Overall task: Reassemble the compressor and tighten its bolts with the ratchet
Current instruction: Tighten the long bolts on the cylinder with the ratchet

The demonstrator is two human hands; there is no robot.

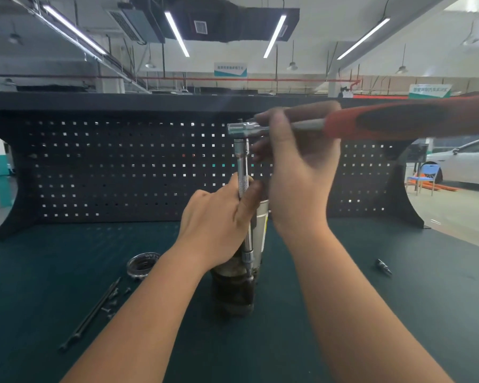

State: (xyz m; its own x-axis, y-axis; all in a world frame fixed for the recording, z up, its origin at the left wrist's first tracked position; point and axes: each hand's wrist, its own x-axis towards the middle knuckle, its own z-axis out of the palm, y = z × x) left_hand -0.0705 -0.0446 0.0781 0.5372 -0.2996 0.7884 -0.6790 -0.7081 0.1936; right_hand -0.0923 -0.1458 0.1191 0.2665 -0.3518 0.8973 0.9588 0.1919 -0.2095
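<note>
Ratchet work on a dark cylindrical compressor (234, 288) stood upright near the middle of a dark green bench top (371, 313).

A chrome ratchet with a red and black handle (398, 121) is held level above the compressor, its head at the left and its handle reaching far right; the head is gripped by the curled fingers of the right hand (296, 161). A long steel extension bar (244, 189) is seen hanging from the head straight down to the compressor's near side, and its knurled middle is pinched by the left hand (216, 222). On the bench to the left, a round metal ring part (142, 264) is laid, with several long dark bolts (94, 310) nearer. A small dark socket bit (383, 266) is laid well apart to the right. A black perforated back panel (122, 167) is set at the far edge.
</note>
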